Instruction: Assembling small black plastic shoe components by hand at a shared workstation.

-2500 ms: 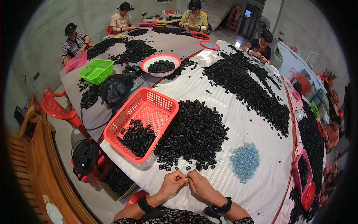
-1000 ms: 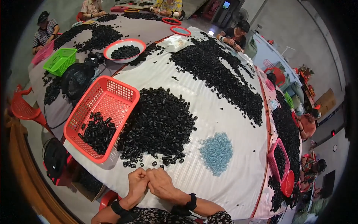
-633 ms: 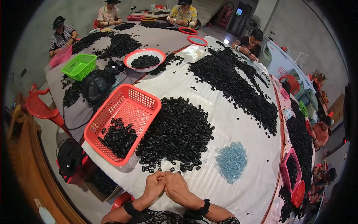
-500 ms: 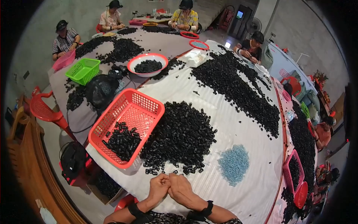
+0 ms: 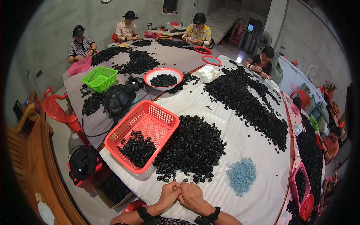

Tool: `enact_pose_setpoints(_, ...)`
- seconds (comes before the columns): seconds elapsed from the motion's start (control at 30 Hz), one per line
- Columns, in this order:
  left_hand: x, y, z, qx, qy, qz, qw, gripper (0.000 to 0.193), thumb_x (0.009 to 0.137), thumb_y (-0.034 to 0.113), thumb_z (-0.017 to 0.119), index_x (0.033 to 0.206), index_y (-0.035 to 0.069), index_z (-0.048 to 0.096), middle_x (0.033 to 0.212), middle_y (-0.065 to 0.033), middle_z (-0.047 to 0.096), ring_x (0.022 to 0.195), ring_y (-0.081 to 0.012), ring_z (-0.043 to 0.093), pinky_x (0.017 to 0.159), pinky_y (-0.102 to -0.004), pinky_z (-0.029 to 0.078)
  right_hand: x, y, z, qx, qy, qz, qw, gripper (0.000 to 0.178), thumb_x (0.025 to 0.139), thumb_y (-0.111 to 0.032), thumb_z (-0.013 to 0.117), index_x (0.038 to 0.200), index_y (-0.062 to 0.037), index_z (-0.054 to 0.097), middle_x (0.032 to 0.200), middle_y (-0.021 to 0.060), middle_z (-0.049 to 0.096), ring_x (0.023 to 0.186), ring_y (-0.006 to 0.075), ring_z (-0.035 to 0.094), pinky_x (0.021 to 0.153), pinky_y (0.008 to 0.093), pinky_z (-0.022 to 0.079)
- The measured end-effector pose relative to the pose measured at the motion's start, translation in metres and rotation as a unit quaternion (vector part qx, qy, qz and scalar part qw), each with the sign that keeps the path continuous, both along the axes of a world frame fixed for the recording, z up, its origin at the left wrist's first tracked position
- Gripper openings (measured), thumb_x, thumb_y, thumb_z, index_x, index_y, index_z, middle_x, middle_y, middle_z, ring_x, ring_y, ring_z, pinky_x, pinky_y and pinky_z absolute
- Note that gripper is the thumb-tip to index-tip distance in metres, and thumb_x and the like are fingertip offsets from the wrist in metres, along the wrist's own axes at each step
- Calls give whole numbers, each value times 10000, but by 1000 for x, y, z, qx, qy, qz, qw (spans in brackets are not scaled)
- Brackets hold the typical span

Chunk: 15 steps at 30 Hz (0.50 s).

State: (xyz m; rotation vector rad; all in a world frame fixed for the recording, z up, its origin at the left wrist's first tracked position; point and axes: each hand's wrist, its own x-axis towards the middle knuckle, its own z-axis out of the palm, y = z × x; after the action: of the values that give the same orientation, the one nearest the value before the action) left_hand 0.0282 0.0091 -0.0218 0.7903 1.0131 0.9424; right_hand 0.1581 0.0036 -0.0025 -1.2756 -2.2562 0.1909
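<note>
My left hand (image 5: 171, 193) and my right hand (image 5: 192, 197) meet over the near edge of the white-covered table (image 5: 217, 208). Both have curled fingers, pinched together at the tips. Whatever they hold is too small or too hidden to make out. Just beyond them lies a big heap of small black plastic tube-like parts (image 5: 193, 146). Left of the heap, a red perforated basket (image 5: 140, 125) holds more black parts (image 5: 137, 149) in its near half. On the cloth to the right is a pile of small light-blue pieces (image 5: 242, 176).
A wide strip of black parts (image 5: 247, 101) spreads over the far right cloth. A red-rimmed white bowl (image 5: 164, 71), a green basket (image 5: 99, 78) and a dark mesh-covered object (image 5: 119, 99) stand at left. Several people sit around the tables. A pink basket (image 5: 300, 183) is at right.
The whole scene has shifted right and slightly down in the picture, as the head view turned. My hands stay together, fingers still pinched. The basket and piles look unchanged.
</note>
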Motion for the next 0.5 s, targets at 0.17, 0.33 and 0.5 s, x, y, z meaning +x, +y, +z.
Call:
enact_pose_setpoints(0.17, 0, 2, -5, 1, 53, 10, 999, 46, 809, -44, 531, 839, -24, 559, 680, -25, 582, 601, -62, 520, 513, -195, 403, -2, 3, -6, -7, 16, -1, 1000, 303, 660, -95, 627, 926, 1, 520, 686, 112, 506, 619, 275, 522, 536, 368, 432)
enact_pose_setpoints(0.33, -4, 4, -2, 3, 33, -18, 999, 71, 817, -25, 530, 877, -24, 568, 727, -28, 593, 651, -62, 531, 552, -186, 411, -1, 3, -6, -13, 59, 13, 998, 319, 663, -84, 622, 952, 6, 519, 701, 122, 534, 632, 282, 541, 551, 378, 446)
enact_pose_setpoints(0.5, -5, 8, 16, 49, 48, -51, 996, 140, 830, 18, 547, 956, -31, 581, 767, -30, 608, 688, -67, 547, 598, -187, 437, 4, -2, 1, -19, 74, 16, 997, 348, 703, -104, 638, 1006, 13, 513, 743, 118, 536, 687, 288, 545, 610, 370, 457)
